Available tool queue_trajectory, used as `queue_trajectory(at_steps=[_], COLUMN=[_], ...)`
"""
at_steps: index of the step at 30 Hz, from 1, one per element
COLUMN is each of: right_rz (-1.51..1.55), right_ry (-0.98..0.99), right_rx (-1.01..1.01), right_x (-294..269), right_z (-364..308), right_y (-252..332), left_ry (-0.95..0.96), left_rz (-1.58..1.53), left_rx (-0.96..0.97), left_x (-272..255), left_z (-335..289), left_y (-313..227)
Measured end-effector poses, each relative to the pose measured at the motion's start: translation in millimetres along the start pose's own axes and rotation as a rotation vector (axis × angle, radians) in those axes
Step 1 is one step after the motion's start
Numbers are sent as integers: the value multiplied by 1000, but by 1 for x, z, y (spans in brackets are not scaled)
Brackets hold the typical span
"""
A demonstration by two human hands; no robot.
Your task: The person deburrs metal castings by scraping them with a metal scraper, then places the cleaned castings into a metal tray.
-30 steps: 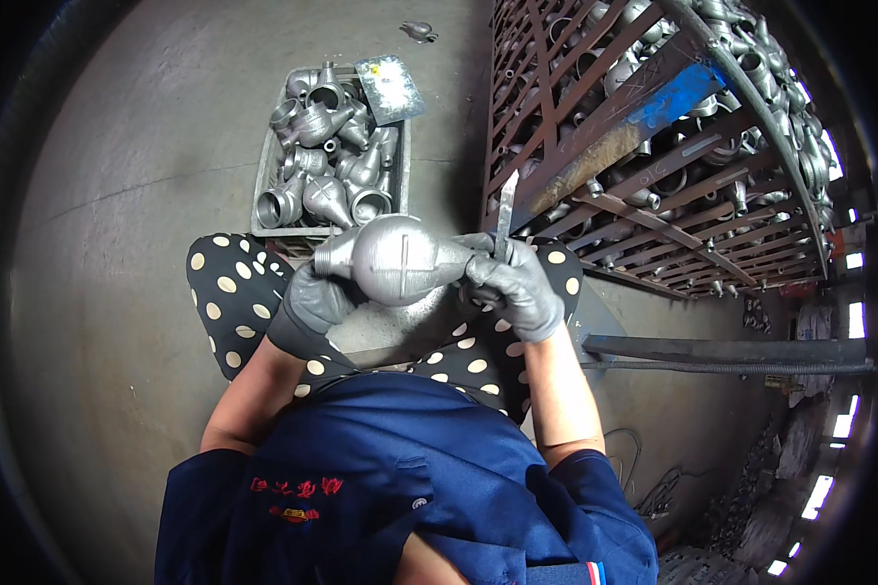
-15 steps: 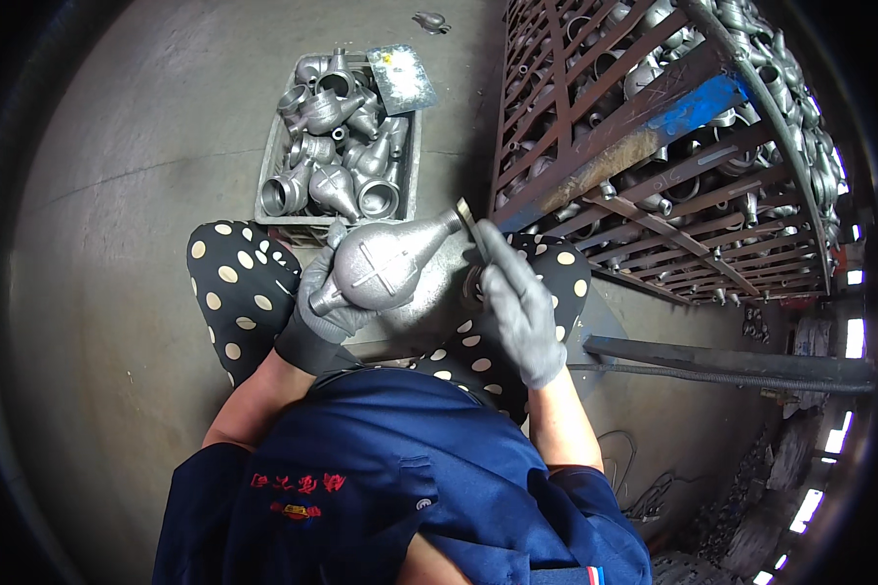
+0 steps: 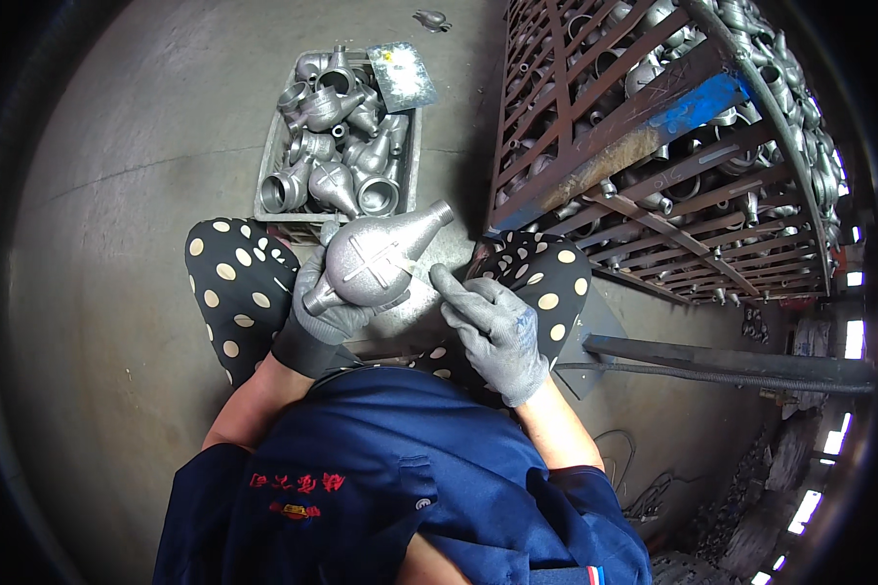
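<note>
A bulb-shaped grey metal casting [image 3: 363, 265] is gripped in my left gloved hand [image 3: 324, 302], fingers wrapped round its lower left side. It has a raised cross on its face, and its tapered neck points up and to the right. Just right of it, my right gloved hand [image 3: 498, 336] is closed round a thin flat metal tool [image 3: 410, 266]. The pale tip of this tool lies at the casting's right side; I cannot tell whether it touches. Most of the tool is hidden by my fingers or seen edge-on.
A plastic crate [image 3: 412, 180] full of similar castings stands ahead, with a speckled flat plate [image 3: 402, 76] on its far right corner. To the right rises a rusty metal cage [image 3: 644, 146] packed with castings. A metal bar [image 3: 722, 363] lies at right; one casting [image 3: 431, 19] rests on the far floor.
My right hand has moved left and turned, bringing the tool from the neck's end to the casting's rounded body. The left hand keeps its hold with the casting slightly shifted.
</note>
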State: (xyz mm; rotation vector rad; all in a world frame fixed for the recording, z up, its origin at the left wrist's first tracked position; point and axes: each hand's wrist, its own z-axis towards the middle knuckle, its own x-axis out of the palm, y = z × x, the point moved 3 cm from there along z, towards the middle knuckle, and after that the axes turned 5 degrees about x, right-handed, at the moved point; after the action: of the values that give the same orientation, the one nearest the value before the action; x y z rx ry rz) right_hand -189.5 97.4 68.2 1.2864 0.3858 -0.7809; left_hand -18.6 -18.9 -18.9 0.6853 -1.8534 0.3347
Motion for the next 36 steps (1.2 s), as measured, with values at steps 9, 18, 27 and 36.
queue_trajectory(at_steps=[9, 18, 27, 36], right_rz=[-28, -25, -33, 142], right_ry=[108, 106, 79, 114], right_rx=[169, 184, 159, 209], right_x=[-12, -10, -14, -12], right_z=[-1, -1, -2, -4], right_y=[-7, 6, -2, -8], left_ry=[25, -33, -2, 29], left_rz=[11, -39, 318, -84], left_rx=[-5, 47, 104, 4], left_x=[2, -15, -35, 6], left_z=[-1, 9, 17, 3], left_y=[0, -9, -21, -4])
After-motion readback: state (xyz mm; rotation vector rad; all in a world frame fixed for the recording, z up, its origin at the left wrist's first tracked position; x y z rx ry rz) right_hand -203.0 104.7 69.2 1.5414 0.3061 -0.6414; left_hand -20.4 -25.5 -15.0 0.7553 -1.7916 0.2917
